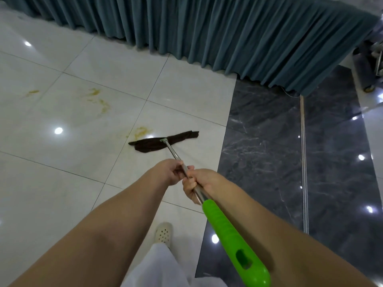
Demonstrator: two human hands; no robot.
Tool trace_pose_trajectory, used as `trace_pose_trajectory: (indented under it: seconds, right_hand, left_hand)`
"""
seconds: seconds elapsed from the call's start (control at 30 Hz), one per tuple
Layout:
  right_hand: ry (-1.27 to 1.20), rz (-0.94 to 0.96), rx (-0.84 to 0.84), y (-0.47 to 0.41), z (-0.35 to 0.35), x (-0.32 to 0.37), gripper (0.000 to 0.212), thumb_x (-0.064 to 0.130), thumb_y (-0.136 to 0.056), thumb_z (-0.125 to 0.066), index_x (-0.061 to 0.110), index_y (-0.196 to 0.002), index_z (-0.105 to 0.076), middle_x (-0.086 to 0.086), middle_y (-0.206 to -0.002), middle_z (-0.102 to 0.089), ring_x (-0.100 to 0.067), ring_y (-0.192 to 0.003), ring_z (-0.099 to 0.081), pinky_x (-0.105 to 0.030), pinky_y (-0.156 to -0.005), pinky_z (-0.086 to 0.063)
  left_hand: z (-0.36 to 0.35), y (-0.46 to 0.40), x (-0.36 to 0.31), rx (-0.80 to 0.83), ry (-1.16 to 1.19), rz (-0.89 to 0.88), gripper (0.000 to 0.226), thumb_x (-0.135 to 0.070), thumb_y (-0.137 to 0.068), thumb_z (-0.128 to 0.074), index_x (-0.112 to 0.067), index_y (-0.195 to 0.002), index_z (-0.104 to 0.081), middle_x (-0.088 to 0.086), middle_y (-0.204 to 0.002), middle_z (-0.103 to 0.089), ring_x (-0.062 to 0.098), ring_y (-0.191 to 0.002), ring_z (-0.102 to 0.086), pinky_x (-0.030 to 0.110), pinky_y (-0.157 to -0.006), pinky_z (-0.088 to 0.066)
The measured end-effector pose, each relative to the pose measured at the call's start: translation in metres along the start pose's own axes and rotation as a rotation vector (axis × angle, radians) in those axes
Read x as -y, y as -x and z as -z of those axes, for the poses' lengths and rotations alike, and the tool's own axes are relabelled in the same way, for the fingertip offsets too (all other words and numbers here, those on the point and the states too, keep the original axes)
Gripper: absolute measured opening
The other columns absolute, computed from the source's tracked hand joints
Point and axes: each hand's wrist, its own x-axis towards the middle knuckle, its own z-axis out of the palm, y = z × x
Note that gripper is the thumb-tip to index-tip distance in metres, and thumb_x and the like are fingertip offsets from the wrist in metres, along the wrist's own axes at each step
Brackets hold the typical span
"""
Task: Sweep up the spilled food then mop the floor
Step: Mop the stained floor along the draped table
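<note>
left hand (170,172) grips mop (176,155) pole | right hand (199,183) grips pole just behind it | mop cloth (163,141) flat on floor (62,162), touching nearest yellow stain (141,131) | curtain (228,38) beyond cloth

Glossy white tile floor (62,166), dark marble strip (263,141) at 3 o'clock. Dark mop cloth (151,144) flat at centre. Yellow stains (99,100) at 10 o'clock; nearest stain (141,131) just beside cloth.

Bare forearms, no sleeves; white trousers (159,264) and a cream perforated clog (163,233) (only one foot shows).
</note>
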Motion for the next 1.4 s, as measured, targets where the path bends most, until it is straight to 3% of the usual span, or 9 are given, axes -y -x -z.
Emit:
trace_pose_trajectory:
  seconds: [0.13,0.33,0.57,0.77,0.87,0.93,1.1,1.23,1.4]
  right_hand:
    - [0.077,0.012,0.032,-0.014,-0.004,0.032,0.037,0.001,-0.096,-0.036,0.019,-0.064,-0.040,-0.003,-0.036,-0.041,-0.007,-0.023,-0.033,-0.008,-0.027,-0.028]
    - [0.162,-0.007,0.036,-0.023,0.018,0.061,0.035,0.003,-0.096,-0.037,0.020,-0.067,-0.043,-0.002,-0.035,-0.040,-0.007,-0.023,-0.032,-0.007,-0.027,-0.027]
    - [0.235,-0.106,0.059,-0.007,0.085,0.063,0.036,0.010,-0.097,-0.043,0.027,-0.067,-0.048,0.000,-0.038,-0.038,-0.007,-0.023,-0.031,-0.007,-0.028,-0.027]
    - [0.319,-0.125,0.062,0.028,0.147,0.079,0.033,0.006,-0.098,-0.041,0.026,-0.072,-0.043,0.000,-0.034,-0.037,-0.007,-0.021,-0.030,-0.008,-0.026,-0.026]
    - [0.376,-0.130,0.086,0.049,0.166,0.089,0.032,0.007,-0.098,-0.041,0.017,-0.068,-0.043,-0.002,-0.033,-0.037,-0.007,-0.021,-0.029,-0.008,-0.025,-0.026]
    - [0.393,-0.135,0.107,0.063,0.172,0.095,0.030,0.008,-0.100,-0.041,0.011,-0.070,-0.045,-0.003,-0.032,-0.038,-0.007,-0.020,-0.029,-0.009,-0.024,-0.026]
    - [0.366,-0.105,0.193,0.089,0.182,0.103,0.028,0.006,-0.100,-0.040,0.007,-0.074,-0.048,-0.003,-0.033,-0.044,-0.005,-0.021,-0.030,-0.011,-0.023,-0.028]
    - [0.352,-0.082,0.219,0.107,0.181,0.112,0.026,0.007,-0.100,-0.041,0.007,-0.075,-0.049,-0.004,-0.034,-0.045,-0.006,-0.021,-0.030,-0.010,-0.023,-0.028]
    - [0.368,-0.059,0.271,0.122,0.174,0.120,0.026,0.008,-0.100,-0.041,0.007,-0.076,-0.049,-0.005,-0.034,-0.046,-0.005,-0.022,-0.030,-0.011,-0.023,-0.029]
  left_hand:
    - [-0.012,-0.018,-0.022,-0.031,0.038,-0.023,0.027,-0.009,-0.101,-0.039,0.004,-0.079,-0.047,0.020,-0.078,-0.058,0.024,-0.062,-0.057,0.026,-0.029,-0.048]
    - [-0.039,-0.033,-0.022,-0.047,0.037,-0.069,0.020,-0.010,-0.102,-0.039,0.005,-0.096,-0.050,0.019,-0.075,-0.059,0.022,-0.063,-0.058,0.030,-0.066,-0.053]
    - [-0.078,-0.032,0.035,-0.078,0.150,-0.096,0.019,-0.006,-0.101,-0.037,0.009,-0.111,-0.044,0.025,-0.081,-0.059,0.028,-0.061,-0.062,0.029,-0.035,-0.052]
    - [-0.129,-0.026,0.091,-0.096,0.235,-0.128,0.033,-0.007,-0.102,-0.036,0.010,-0.130,-0.041,0.024,-0.083,-0.060,0.026,-0.067,-0.058,0.033,-0.073,-0.053]
    - [-0.147,-0.017,0.108,-0.125,0.260,-0.138,0.023,-0.004,-0.100,-0.040,0.008,-0.089,-0.057,0.016,-0.096,-0.073,0.021,-0.066,-0.066,0.024,-0.081,-0.050]
    - [-0.158,-0.011,0.114,-0.160,0.255,-0.162,0.036,-0.003,-0.100,-0.041,0.001,-0.065,-0.045,0.012,-0.057,-0.070,0.015,-0.045,-0.065,0.019,-0.092,-0.048]
    - [-0.180,0.004,0.118,-0.216,0.240,-0.253,0.038,-0.002,-0.100,-0.039,-0.004,-0.062,-0.040,0.007,-0.034,-0.042,0.011,-0.014,-0.039,0.012,-0.041,-0.050]
    - [-0.193,0.021,0.112,-0.207,0.200,-0.306,0.038,0.000,-0.099,-0.038,-0.004,-0.061,-0.038,0.008,-0.034,-0.042,0.011,-0.015,-0.039,0.021,-0.099,-0.036]
    - [-0.198,0.039,0.098,-0.215,0.195,-0.352,0.037,0.002,-0.097,-0.039,-0.004,-0.060,-0.038,0.005,-0.023,-0.039,0.013,-0.018,-0.042,0.023,-0.093,-0.042]
